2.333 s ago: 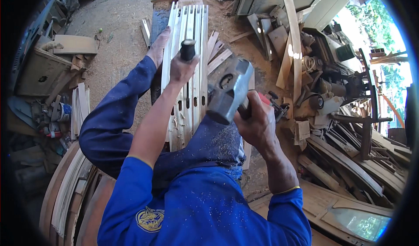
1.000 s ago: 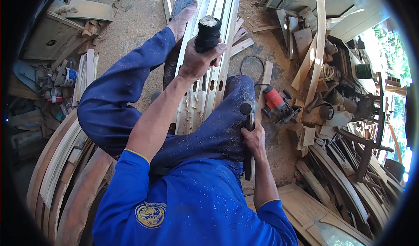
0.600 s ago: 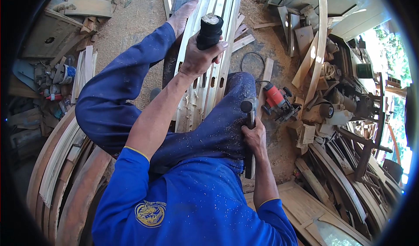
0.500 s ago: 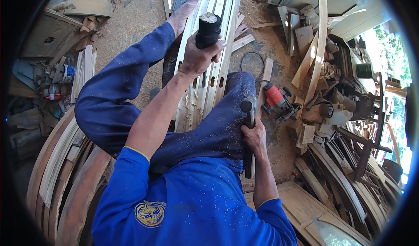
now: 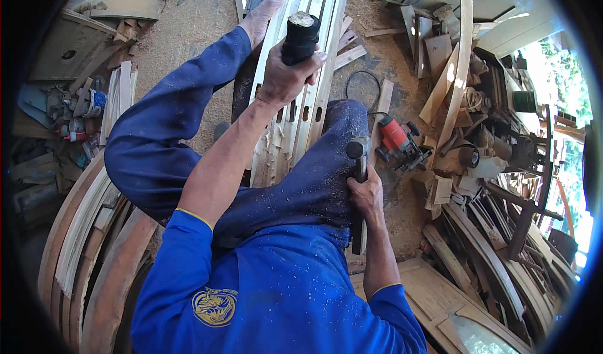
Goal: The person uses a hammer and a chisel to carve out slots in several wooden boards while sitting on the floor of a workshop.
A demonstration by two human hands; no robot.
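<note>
My left hand (image 5: 287,74) grips an upright black handle (image 5: 300,43) with a worn, pale top, held over a bundle of light wooden strips (image 5: 286,134) with slots cut in them. The tool's lower end is hidden by the hand. By my right thigh, my right hand (image 5: 367,190) is closed on a hammer (image 5: 358,153), its metal head uppermost and its handle pointing back toward my body. My bare left foot (image 5: 264,15) lies against the left side of the strips, which rest on a dark board (image 5: 242,103).
A red router (image 5: 396,137) with a looped cord sits right of my thigh, beside a loose plank (image 5: 383,93). Wood offcuts (image 5: 477,241) crowd the right, curved boards (image 5: 107,260) the lower left. A framed panel (image 5: 427,297) lies at lower right, on sawdust-strewn ground (image 5: 157,59).
The hammer, earlier raised near the middle of the view, is now down by my right thigh. My left hand with the black handle appears slightly higher; the last half second shows little movement.
</note>
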